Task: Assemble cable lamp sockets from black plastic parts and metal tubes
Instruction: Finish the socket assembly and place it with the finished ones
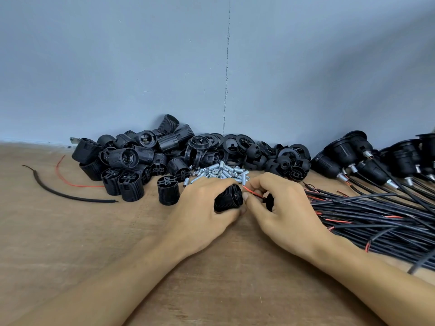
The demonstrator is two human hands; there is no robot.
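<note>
Fingers of the left hand [202, 208] curl round a ribbed black socket [229, 198]; the right hand [277, 205] pinches a red wire [253, 192] at its end (black cap [269, 201] beside it). Metal tubes [221, 171] lie just behind, cables [376, 215] rightward.

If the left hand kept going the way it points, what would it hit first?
Probably the right hand, almost touching the left hand; the pile of metal tubes lies beyond, depth unclear.

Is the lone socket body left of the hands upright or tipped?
Upright: the socket body stands on end on the table, cross-slotted end facing up.
</note>
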